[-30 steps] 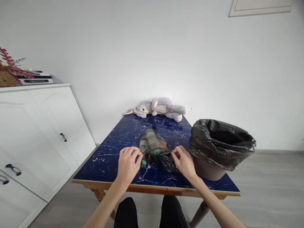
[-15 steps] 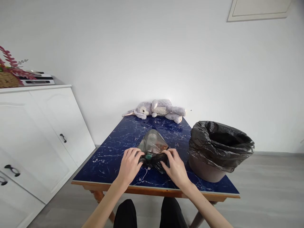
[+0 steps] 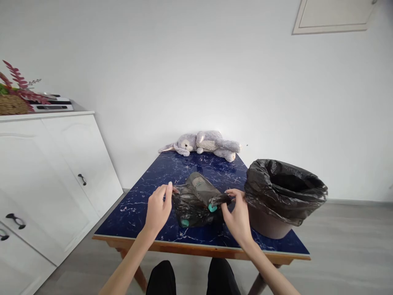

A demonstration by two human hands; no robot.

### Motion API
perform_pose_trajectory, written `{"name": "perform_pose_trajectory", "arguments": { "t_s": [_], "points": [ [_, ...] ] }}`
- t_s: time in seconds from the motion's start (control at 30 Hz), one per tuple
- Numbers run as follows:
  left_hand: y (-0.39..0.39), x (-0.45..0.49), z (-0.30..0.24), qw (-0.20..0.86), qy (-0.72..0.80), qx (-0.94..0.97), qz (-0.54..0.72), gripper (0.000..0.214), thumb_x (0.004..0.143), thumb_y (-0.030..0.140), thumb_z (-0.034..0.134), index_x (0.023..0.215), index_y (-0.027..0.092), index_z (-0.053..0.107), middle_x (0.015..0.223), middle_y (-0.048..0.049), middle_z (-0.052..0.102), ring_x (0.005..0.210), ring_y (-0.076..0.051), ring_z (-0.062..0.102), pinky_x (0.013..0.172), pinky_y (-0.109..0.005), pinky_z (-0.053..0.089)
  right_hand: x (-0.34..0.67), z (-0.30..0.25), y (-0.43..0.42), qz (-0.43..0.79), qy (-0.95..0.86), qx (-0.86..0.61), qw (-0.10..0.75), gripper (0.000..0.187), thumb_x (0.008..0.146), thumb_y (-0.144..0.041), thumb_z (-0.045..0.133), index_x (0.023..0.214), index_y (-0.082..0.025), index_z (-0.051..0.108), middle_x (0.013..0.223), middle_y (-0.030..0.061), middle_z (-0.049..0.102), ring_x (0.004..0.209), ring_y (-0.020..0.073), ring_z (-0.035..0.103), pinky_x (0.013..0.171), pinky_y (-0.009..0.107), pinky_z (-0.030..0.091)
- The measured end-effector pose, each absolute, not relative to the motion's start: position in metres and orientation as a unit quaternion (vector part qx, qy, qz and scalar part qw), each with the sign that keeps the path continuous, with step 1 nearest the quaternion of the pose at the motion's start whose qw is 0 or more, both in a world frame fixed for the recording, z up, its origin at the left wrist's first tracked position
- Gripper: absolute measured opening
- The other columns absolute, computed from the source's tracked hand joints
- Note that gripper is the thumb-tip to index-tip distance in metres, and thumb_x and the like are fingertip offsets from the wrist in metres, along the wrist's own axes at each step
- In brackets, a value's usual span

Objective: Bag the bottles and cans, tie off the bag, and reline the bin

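A thin black plastic bag (image 3: 196, 203) lies on the blue marbled table (image 3: 147, 196), holding plastic bottles with teal caps that show through the film. My left hand (image 3: 158, 207) pinches the bag's left corner between thumb and fingers. My right hand (image 3: 236, 213) pinches the bag's right corner, beside a teal cap. The bag's mouth is stretched between the two hands, slightly above the tabletop.
A bin lined with a black bag (image 3: 284, 196) stands on the table's right side, close to my right hand. A grey plush rabbit (image 3: 204, 143) lies at the far edge by the wall. A white cabinet (image 3: 46, 176) stands to the left, with a basket of red foliage (image 3: 14, 96) on top.
My hands, together at the bag's neck half a second ago, have drawn apart while gripping the plastic. The bag has shifted and its bottles now lie slanted.
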State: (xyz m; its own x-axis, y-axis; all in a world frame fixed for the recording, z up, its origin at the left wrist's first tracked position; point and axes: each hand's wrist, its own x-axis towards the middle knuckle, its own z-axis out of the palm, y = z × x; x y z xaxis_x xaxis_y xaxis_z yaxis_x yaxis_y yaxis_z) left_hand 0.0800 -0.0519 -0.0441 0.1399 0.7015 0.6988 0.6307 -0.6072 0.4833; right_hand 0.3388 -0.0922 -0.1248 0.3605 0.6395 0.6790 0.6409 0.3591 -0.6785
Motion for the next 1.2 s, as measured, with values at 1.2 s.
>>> {"name": "perform_pose_trajectory", "arguments": {
  "t_s": [1.2],
  "points": [
    [-0.096,0.111,-0.116,-0.193,0.400,0.884,0.149,0.041,0.112,0.022,0.033,0.137,0.011,0.065,0.133,-0.0219,0.069,0.112,-0.034,0.076,0.087,-0.044,0.060,0.322,-0.124,-0.102,-0.105,-0.704,-0.665,0.226,0.022,0.112,-0.037,0.048,0.106,-0.019,0.058,0.095,0.0113,0.071,0.084,0.0260,0.075,0.063,0.029,0.050]
  ]
}}
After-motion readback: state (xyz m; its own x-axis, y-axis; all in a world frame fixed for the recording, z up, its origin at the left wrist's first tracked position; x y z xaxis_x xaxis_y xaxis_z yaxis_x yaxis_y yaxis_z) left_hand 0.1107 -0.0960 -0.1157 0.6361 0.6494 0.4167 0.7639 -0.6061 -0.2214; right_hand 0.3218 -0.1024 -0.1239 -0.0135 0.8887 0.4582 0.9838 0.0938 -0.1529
